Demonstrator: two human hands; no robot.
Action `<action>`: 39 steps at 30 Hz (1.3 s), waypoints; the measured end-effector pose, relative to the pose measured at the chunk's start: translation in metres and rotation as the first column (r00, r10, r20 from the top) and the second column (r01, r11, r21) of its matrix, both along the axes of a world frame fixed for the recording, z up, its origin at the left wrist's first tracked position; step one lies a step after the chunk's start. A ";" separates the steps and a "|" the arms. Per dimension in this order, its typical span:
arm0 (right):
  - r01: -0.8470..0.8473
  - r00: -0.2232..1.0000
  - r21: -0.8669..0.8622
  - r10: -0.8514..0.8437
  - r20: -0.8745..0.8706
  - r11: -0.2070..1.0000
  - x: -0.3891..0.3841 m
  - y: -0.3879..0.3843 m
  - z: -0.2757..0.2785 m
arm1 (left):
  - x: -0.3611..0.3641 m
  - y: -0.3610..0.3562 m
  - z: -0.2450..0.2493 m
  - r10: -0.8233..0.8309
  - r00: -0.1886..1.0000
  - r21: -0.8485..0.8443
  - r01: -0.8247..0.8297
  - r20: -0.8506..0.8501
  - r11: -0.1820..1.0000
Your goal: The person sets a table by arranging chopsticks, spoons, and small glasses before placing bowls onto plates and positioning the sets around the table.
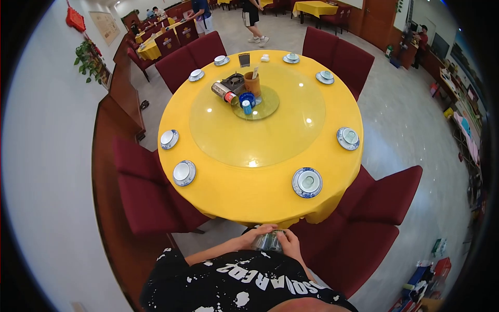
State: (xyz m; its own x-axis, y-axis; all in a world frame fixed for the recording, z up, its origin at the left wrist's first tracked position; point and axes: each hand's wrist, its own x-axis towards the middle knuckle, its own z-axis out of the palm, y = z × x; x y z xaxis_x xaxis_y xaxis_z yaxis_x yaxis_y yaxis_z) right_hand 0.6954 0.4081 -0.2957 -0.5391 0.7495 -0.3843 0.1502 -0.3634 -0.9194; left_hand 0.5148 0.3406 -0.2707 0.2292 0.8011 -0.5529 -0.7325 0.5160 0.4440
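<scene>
Close to my body, at the near edge of the round table (pixel 236 200), my left hand (pixel 255 235) and my right hand (pixel 289 243) are closed around several clear drinking glasses (pixel 267 242). The glasses are held low, and my hands and shirt partly cover them. The closest place setting (pixel 307 182), to the right, has a blue-rimmed plate, a white bowl and a clear glass on it. Another setting (pixel 348 138) farther right also bears a glass. On the left, one setting (pixel 184 172) shows a plate and white bowl with no glass visible.
A glass turntable (pixel 223 148) carries a portable stove (pixel 235 82), a brown holder (pixel 252 83) and a blue can (pixel 247 107). Maroon chairs (pixel 150 192) ring the table, including a chair (pixel 358 229) at my right. People stand and sit in the background.
</scene>
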 end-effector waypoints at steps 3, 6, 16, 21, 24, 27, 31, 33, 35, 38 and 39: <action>-0.025 1.000 0.021 0.025 0.000 0.999 0.002 0.014 0.003 | 0.002 0.003 -0.013 0.012 1.000 -0.014 -0.011 0.013 1.000; 0.005 0.996 -0.095 -0.013 -0.086 0.996 -0.002 0.028 0.001 | 0.001 0.014 -0.010 -0.062 0.991 0.050 0.068 -0.123 0.996; 0.059 0.997 0.066 -0.056 -0.047 0.996 -0.054 0.070 0.004 | -0.048 0.062 -0.005 -0.133 0.970 0.230 0.085 0.204 0.969; -0.062 0.976 0.310 -0.006 0.216 0.949 -0.096 0.081 0.038 | -0.082 0.074 -0.009 -0.076 0.935 0.256 -0.017 0.347 0.966; -0.120 0.968 0.295 0.046 0.248 0.948 -0.129 0.089 0.059 | -0.102 0.073 -0.034 -0.045 0.838 0.214 -0.086 0.544 0.973; -0.095 0.971 0.249 0.034 0.239 0.964 -0.156 0.089 0.060 | -0.119 0.064 -0.041 0.006 0.697 0.163 -0.176 0.717 0.971; -0.074 0.978 0.205 0.031 0.205 0.976 -0.181 0.089 0.070 | -0.134 0.063 -0.057 0.110 0.645 0.074 -0.251 0.757 0.965; -0.158 0.970 0.289 0.093 0.225 0.944 -0.188 0.096 0.075 | -0.140 0.065 -0.062 0.098 0.625 0.078 -0.249 0.775 0.965; -0.185 0.970 0.272 0.132 0.202 0.944 -0.195 0.102 0.073 | -0.146 0.065 -0.060 0.029 0.599 0.145 -0.241 0.800 0.960; -0.144 0.982 0.181 0.118 0.147 0.973 -0.202 0.102 0.064 | -0.153 0.063 -0.064 -0.001 0.567 0.167 -0.240 0.824 0.956; -0.126 0.983 0.216 0.092 0.161 0.968 -0.205 0.100 0.064 | -0.154 0.062 -0.065 -0.005 0.553 0.164 -0.240 0.833 0.957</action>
